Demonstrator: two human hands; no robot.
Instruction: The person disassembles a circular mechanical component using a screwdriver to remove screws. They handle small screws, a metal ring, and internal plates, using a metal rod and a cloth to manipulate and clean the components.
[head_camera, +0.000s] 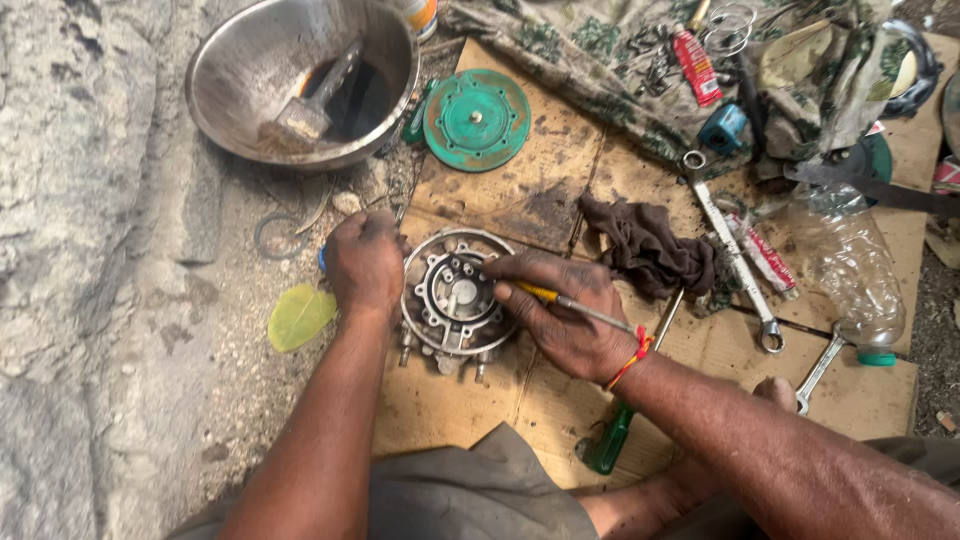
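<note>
Our left hand (366, 262) grips the round metal housing (455, 295); our right hand (565, 312) fingers pinch a thin tool (580, 307) over it.

- The left hand (365, 262) hides the left rim of the round metal part (455, 300).
- Beyond that part, the cloth's (640, 70) top is cut off.

Left of the left hand (366, 262): bare stony ground, open apart from a yellow-green leaf (300, 316) and a wire ring (277, 236).
Beyond both hands: stained cardboard (520, 190) lies open up to the green round cover (477, 119) and steel bowl (300, 80).
Right of the right hand (565, 310): brown rag (650, 245), combination spanners (738, 265) and plastic bottle (850, 270) crowd the way.
Nearer than the fingers: green-handled screwdriver (610, 440) lies just beside the forearm.
</note>
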